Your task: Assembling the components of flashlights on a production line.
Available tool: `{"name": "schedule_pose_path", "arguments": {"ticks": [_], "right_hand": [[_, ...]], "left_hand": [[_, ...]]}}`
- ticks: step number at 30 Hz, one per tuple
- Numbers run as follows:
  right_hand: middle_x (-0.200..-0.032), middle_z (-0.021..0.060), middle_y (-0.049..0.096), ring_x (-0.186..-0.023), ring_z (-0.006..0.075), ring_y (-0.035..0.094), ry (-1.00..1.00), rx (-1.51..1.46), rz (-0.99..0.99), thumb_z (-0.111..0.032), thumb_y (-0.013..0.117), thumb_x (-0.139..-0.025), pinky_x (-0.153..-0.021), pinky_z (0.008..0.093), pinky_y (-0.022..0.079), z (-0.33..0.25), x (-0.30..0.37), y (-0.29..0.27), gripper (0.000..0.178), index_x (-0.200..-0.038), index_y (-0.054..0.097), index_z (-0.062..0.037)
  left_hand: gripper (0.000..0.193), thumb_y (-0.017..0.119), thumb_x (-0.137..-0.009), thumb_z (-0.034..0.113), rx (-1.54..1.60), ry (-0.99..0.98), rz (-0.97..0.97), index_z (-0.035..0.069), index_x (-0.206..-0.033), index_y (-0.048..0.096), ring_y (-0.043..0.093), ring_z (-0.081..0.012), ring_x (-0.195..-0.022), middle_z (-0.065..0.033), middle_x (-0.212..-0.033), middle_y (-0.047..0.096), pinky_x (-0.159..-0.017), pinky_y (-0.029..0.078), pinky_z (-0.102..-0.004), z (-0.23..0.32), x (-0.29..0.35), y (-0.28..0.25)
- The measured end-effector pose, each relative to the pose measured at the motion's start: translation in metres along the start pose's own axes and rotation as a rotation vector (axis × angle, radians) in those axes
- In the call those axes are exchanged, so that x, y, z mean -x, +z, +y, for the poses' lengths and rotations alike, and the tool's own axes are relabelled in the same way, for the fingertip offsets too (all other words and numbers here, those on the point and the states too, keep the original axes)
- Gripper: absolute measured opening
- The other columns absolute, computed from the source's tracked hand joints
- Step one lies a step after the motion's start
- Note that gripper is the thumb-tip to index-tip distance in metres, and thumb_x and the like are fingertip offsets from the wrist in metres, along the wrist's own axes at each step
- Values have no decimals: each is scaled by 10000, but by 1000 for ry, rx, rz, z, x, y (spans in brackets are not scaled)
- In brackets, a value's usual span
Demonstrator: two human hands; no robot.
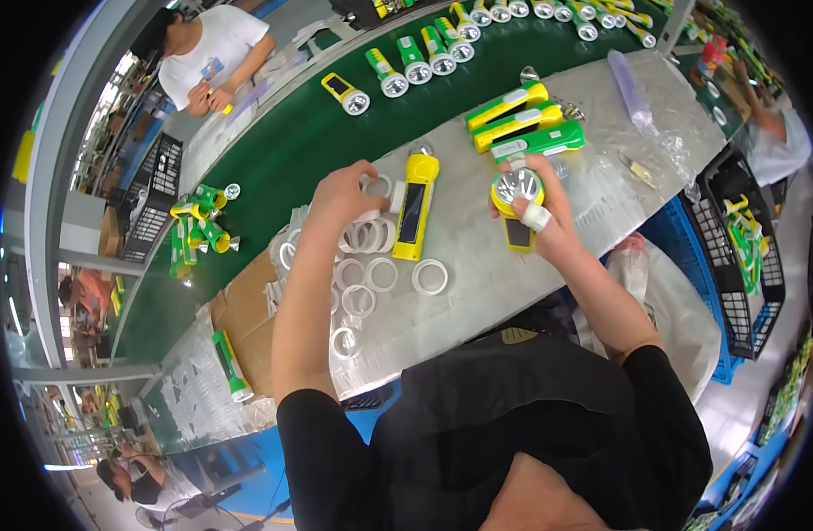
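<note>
My right hand (552, 212) is closed round a yellow flashlight (518, 232), its round reflector head tilted up toward me. White wraps cover the thumb and a finger of that hand. Over a cluster of white plastic rings (381, 275), my left hand (343, 193) pinches one white ring (376, 187). Just right of the left hand, a yellow flashlight (413, 208) with a dark panel lies lengthwise on the covered bench. Beyond the right hand, a green flashlight (539, 142) and two yellow-and-green ones (517, 124) lie side by side.
A dark green conveyor belt (291, 133) curves past the bench, carrying several flashlights (415, 62). Across it a person in white (214, 53) works. A clear plastic sleeve (630, 88) lies far right; a black crate (743, 257) stands at right, cardboard (245, 305) at left.
</note>
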State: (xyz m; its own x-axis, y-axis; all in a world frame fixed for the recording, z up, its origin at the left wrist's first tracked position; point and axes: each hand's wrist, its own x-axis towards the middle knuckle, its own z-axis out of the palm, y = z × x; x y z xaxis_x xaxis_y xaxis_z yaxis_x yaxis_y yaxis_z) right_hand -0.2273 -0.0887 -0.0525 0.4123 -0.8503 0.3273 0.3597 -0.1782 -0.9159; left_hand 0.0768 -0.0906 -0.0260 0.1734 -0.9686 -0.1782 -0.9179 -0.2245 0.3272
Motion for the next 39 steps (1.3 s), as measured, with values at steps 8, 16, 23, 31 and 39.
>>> {"name": "schedule_pose_path", "arguments": {"ticks": [8,16,23,31,39], "right_hand": [[-949,119,579,-805,187,597,44,-20,-36,-180,594,-841,-747,322,488,-5,-2,2,436,-1217,436,-27],[-1120,61,537,-1006,138,542,-155,102,-96,-122,629,-852,-867,295,463,0,-4,-9,434,-1240,450,-47],[-1256,81,482,-1142,163,496,-119,113,-131,-204,636,-868,-969,316,409,4,-2,-14,533,-1322,413,-37],[-1252,119,586,-1157,253,565,-336,399,-210,-274,788,-781,-949,367,459,-28,-16,-42,608,-1276,522,-42],[-1041,110,590,-895,256,601,-302,982,-387,-146,793,-690,-779,350,506,-109,-24,-64,461,-1082,591,-14]], "left_hand": [[222,791,-744,202,292,221,431,27,-839,693,623,-206,-785,-91,-873,619,-692,492,-313,-6,12,10],[214,798,-744,122,602,759,316,60,-930,711,560,-176,-831,-59,-961,578,-719,462,-297,128,86,3],[288,821,-730,141,517,818,306,69,-993,727,552,-177,-825,-57,-954,559,-709,461,-291,128,78,6],[338,834,-709,192,436,803,246,103,-1019,731,562,-203,-830,-70,-957,560,-724,473,-314,138,79,3],[428,825,-712,187,437,854,281,95,-1077,621,627,-306,-1019,-106,-1095,633,-829,511,-369,165,76,23]]}}
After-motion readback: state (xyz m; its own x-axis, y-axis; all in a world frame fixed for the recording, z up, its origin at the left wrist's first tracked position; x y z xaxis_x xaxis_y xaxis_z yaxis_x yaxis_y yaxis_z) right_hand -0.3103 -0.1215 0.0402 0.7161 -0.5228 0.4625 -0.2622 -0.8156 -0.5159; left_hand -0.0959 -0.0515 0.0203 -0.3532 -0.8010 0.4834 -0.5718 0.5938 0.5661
